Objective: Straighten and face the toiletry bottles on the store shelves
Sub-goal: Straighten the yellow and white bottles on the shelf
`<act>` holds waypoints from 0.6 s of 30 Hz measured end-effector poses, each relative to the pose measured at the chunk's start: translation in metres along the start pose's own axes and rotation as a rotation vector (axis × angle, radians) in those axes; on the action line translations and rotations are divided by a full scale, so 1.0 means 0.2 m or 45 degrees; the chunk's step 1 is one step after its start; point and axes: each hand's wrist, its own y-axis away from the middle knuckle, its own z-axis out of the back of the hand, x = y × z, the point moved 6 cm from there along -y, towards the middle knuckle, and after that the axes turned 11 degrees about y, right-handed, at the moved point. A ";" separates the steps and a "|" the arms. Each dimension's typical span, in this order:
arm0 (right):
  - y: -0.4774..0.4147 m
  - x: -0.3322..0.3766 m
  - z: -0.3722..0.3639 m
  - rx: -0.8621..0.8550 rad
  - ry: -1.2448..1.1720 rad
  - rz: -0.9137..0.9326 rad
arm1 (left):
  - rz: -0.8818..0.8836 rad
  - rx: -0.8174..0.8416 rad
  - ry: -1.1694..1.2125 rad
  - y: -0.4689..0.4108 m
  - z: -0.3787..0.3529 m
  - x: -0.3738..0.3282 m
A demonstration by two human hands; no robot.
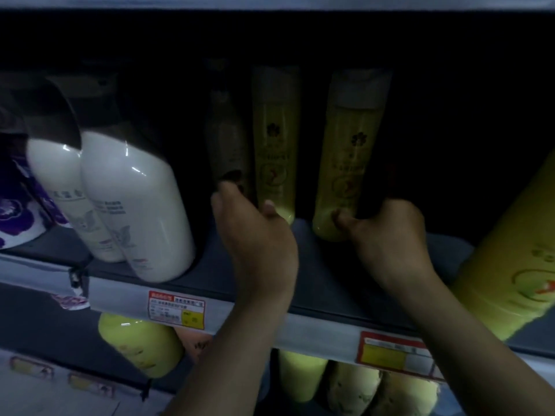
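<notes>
Two tall yellow bottles stand upright deep in a dark shelf. My left hand (pixel 255 235) grips the base of the left yellow bottle (pixel 274 139), thumb on its front, fingers reaching behind toward a dim brownish bottle (pixel 226 139). My right hand (pixel 387 235) holds the base of the right yellow bottle (pixel 350 151), thumb pressed against its lower front. Both labels face me. Two white bottles (pixel 135 205) lean at the shelf's left front.
A large yellow bottle (pixel 516 265) stands at the right front edge. A purple-and-white pack (pixel 18 211) sits far left. The shelf lip (pixel 315 328) carries red and yellow price tags. Several yellow-green bottles (pixel 141 343) fill the shelf below.
</notes>
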 end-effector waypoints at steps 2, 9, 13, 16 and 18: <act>-0.01 0.01 -0.02 -0.019 -0.044 0.004 | 0.103 0.145 -0.021 -0.06 -0.04 0.08; -0.01 0.06 -0.10 -0.008 0.005 0.037 | 0.084 0.309 -0.040 -0.08 -0.06 0.12; 0.05 0.12 -0.01 -0.001 0.096 0.072 | 0.066 0.323 -0.051 -0.08 -0.03 0.11; 0.19 0.18 0.13 -0.076 0.171 0.121 | 0.002 0.257 -0.065 -0.02 0.03 0.02; 0.34 0.24 0.26 -0.138 0.123 0.251 | -0.006 0.332 0.000 0.07 0.01 -0.06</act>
